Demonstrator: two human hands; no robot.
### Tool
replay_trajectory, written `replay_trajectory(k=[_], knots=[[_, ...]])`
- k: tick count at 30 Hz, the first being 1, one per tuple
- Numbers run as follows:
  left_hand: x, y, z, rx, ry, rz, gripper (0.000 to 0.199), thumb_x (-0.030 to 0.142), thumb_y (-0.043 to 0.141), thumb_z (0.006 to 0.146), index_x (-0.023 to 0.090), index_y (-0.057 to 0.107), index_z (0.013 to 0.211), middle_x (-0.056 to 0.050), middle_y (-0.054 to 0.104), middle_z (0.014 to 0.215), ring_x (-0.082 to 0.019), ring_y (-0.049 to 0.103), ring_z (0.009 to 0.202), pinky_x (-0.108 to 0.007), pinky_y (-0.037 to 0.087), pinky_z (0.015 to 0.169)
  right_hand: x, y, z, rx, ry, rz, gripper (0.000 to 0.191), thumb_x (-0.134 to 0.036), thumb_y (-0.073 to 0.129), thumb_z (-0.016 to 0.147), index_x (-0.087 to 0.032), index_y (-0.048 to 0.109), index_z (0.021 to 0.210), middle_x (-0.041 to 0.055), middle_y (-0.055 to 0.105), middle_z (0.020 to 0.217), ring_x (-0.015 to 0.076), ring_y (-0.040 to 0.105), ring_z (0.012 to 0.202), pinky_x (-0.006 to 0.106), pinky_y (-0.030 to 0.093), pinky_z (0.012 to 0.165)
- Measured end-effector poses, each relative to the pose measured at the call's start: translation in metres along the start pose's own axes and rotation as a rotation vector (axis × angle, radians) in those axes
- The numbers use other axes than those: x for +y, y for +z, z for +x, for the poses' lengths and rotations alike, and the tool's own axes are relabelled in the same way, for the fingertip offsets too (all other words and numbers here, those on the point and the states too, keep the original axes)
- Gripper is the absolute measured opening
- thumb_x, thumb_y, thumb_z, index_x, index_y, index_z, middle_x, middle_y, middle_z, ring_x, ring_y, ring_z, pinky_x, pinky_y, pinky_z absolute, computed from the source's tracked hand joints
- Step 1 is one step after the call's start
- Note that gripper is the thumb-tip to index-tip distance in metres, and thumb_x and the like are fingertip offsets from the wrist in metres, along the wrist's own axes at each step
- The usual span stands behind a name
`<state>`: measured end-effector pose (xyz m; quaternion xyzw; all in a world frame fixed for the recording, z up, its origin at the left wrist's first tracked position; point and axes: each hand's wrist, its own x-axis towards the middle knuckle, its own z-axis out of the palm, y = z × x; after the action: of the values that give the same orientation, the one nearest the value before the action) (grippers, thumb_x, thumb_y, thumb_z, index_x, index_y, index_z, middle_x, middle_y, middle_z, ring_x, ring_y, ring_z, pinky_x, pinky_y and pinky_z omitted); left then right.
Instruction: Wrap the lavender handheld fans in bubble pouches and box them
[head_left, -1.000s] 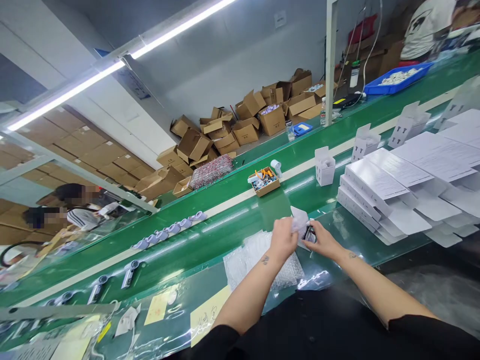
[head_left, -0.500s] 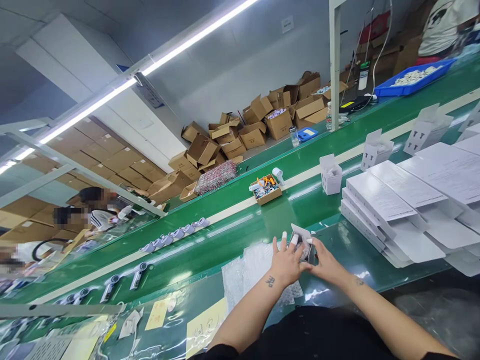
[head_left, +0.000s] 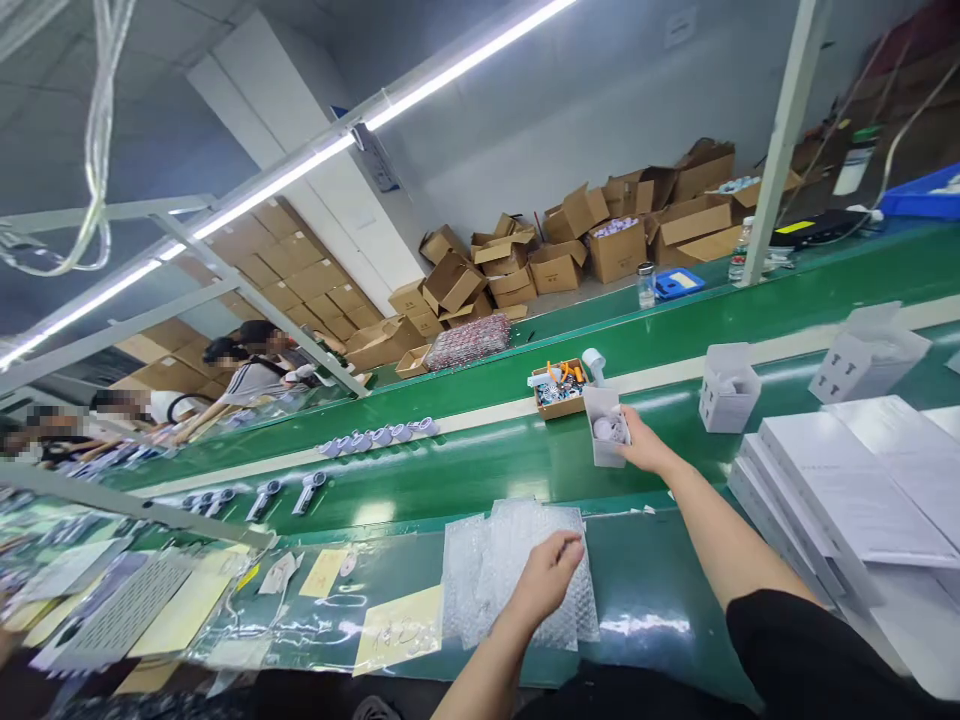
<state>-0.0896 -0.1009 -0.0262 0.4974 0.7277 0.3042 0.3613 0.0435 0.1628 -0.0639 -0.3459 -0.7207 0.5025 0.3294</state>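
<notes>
My right hand (head_left: 640, 440) grips the right side of a small white box (head_left: 609, 455), whose flap stands up and which has a wrapped pale item inside. The box stands on the green belt, just in front of a small brown box of mixed parts (head_left: 561, 405). Closer to me, my left hand (head_left: 550, 574) is above a pile of clear bubble wrap bags (head_left: 480, 575), its fingers curled together; whatever may be between them is hidden.
White flat boxes (head_left: 810, 480) are stacked at the right, near another open white box (head_left: 730, 390). Handheld devices (head_left: 307, 493) lie along the belt at left. Yellow paper (head_left: 397, 630) lies left of the bags. Several people work at far left.
My right hand has moved the white box forward onto the belt. My left hand has let go of it and come back over the bubble wrap. The view has turned left.
</notes>
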Motion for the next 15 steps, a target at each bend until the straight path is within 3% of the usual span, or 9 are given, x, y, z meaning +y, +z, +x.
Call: replay_trajectory(k=[3,9,12,15], knots=[[-0.026,0.013,-0.022,-0.051,-0.118,-0.142,0.035,0.046,0.048,0.084,0.018,0.066,0.096,-0.004,0.065,0.088,-0.019,0.058,0.085,-0.031,0.044,0.08,0.011,-0.004,0.042,-0.012,0.047,0.017,0.075,-0.005,0.061,0.05,-0.021,0.042,0.121,0.002,0.062,0.093,0.0213,0.059,0.085,0.039,0.044,0.087],[-0.066,0.033,-0.055,0.12,-0.322,-0.333,0.043,0.056,0.049,0.08,0.015,0.061,0.078,0.0,0.055,0.065,-0.012,0.048,0.061,-0.025,0.037,0.06,0.034,0.0,0.07,-0.039,0.119,-0.007,0.073,0.001,0.059,0.047,-0.018,0.044,0.116,0.001,0.063,0.086,0.0197,0.061,0.076,0.037,0.048,0.078],[-0.074,0.033,-0.067,0.187,-0.369,-0.299,0.042,0.054,0.048,0.081,0.015,0.06,0.072,0.001,0.052,0.061,-0.011,0.046,0.058,-0.024,0.034,0.059,0.036,-0.003,0.067,-0.005,0.103,-0.097,0.067,0.001,0.057,0.052,-0.016,0.045,0.116,0.0114,0.06,0.109,0.0261,0.056,0.101,0.04,0.043,0.089],[-0.083,0.026,-0.072,0.308,-0.439,-0.191,0.037,0.047,0.049,0.081,0.015,0.06,0.068,0.001,0.054,0.06,-0.013,0.049,0.06,-0.024,0.037,0.061,0.035,0.011,0.042,0.122,0.076,-0.229,0.053,-0.008,0.051,0.068,-0.013,0.042,0.121,0.0225,0.033,0.139,0.033,0.023,0.133,0.046,0.024,0.105]])
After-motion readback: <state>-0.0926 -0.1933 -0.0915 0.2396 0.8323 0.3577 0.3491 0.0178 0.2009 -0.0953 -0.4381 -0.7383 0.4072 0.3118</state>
